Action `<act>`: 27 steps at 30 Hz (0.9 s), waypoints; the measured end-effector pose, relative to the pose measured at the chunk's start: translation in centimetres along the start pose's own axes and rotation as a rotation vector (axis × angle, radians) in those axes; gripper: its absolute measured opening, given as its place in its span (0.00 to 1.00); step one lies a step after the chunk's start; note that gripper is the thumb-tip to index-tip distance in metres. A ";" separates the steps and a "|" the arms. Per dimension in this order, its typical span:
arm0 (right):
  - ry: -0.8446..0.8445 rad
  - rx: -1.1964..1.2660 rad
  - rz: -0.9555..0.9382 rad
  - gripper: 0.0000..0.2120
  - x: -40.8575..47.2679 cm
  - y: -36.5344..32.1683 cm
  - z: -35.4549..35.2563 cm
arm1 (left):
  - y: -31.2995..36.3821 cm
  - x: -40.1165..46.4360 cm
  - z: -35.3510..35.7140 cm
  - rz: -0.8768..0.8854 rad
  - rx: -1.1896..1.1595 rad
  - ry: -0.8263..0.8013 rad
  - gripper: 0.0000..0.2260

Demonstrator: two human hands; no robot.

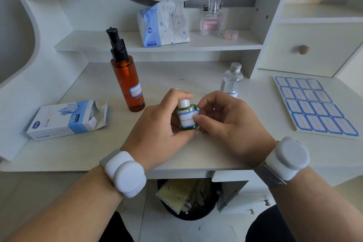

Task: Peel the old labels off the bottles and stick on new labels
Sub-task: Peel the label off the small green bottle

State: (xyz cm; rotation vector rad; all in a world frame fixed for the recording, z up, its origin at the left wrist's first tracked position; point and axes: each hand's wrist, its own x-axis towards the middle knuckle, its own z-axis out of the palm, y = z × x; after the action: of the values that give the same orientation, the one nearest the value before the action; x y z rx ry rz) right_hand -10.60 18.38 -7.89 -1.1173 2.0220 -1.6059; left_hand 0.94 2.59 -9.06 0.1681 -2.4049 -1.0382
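Green glass, white cap: I see the small green bottle held just above the white worktop, near its front edge. My left hand has its fingers curled round the bottle's cap and side. My right hand pinches the edge of the blue-bordered white label on its face. Behind stand the amber pump bottle, already labelled, and the clear silver-capped bottle. The blue label sheet lies well to the right.
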 end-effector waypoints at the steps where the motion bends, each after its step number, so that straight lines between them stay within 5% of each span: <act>1: 0.002 0.007 0.011 0.05 0.0 0.1 0.0 | 0.0 0.0 0.0 0.001 -0.001 0.000 0.29; 27: 0.018 -0.033 0.135 0.02 -0.1 -0.7 -0.4 | -0.1 0.0 0.1 0.018 0.044 0.036 0.32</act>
State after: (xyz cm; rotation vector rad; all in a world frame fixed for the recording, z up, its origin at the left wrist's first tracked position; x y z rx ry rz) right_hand -10.61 18.68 -7.13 -0.9586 2.0951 -1.5266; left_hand 0.90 2.57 -9.23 0.1784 -2.3941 -0.9662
